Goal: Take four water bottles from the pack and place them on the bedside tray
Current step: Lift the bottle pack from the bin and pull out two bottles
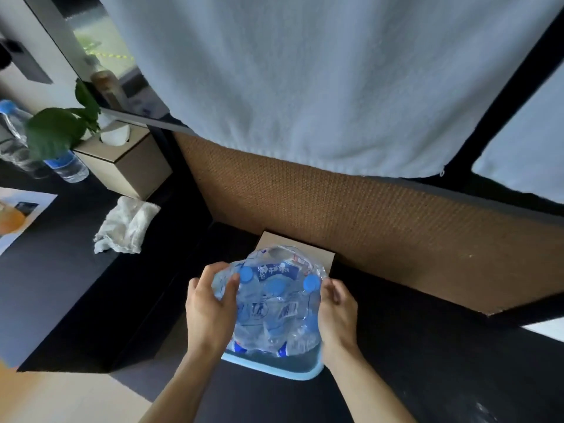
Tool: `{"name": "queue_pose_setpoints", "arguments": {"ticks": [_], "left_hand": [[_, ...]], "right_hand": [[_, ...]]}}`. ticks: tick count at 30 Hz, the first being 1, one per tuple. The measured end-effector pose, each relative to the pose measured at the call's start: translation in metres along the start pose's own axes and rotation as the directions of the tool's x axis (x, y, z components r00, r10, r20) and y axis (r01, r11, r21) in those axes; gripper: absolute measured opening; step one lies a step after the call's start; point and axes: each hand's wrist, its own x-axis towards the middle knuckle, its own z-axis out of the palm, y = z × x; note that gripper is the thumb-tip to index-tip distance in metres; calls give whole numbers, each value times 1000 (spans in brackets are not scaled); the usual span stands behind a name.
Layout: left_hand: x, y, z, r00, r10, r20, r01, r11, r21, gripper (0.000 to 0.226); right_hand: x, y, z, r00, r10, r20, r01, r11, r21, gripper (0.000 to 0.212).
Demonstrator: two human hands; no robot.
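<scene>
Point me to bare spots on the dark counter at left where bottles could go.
Widest bare patch of the dark counter: between the printed sheet and the crumpled white cloth, running to the near edge. Crowded at the back: two water bottles, plant and tissue box sit close together. Both hands, left hand and right hand, grip the bottle pack.

The pack [271, 303] hides most of the light-blue tray [293, 369] under it; only the tray's near rim shows. Crumpled wrap blurs the bottles inside. Far left, leaves [55, 132] cover part of a bottle [65, 166], and the paper [18, 215] is cut off by the edge.
</scene>
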Motion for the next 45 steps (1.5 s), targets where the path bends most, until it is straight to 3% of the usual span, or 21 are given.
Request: {"name": "queue_pose_setpoints", "arguments": {"ticks": [5,14,19,27,32,40,45], "left_hand": [[-16,84,-12,990,70,-121,-78,995,-64,15],[-93,159,52,991,128,-34,-133,965,-227,6],[-145,158,125,985,119,122,-83,961,-262,10],[-214,126,212,954,92,285,-42,983,-177,7],[-235,107,233,933,51,355,-1,990,-141,16],[-234,80,247,910,106,402,-86,994,-68,19],[-221,67,246,863,-28,505,23,1000,15,28]], "right_hand": [[-22,-55,-39,993,-114,-14,115,986,119,23],[-18,-67,-174,969,-224,-103,237,963,132,26],[-1,-27,-254,967,-147,-209,164,984,66,25],[25,50,-332,948,45,-316,-39,999,27,24],[28,84,-351,954,87,-286,-86,996,16,23],[32,103,-357,963,46,-265,-49,999,-6,25],[32,108,-360,979,22,-205,-44,993,-105,27]]}}
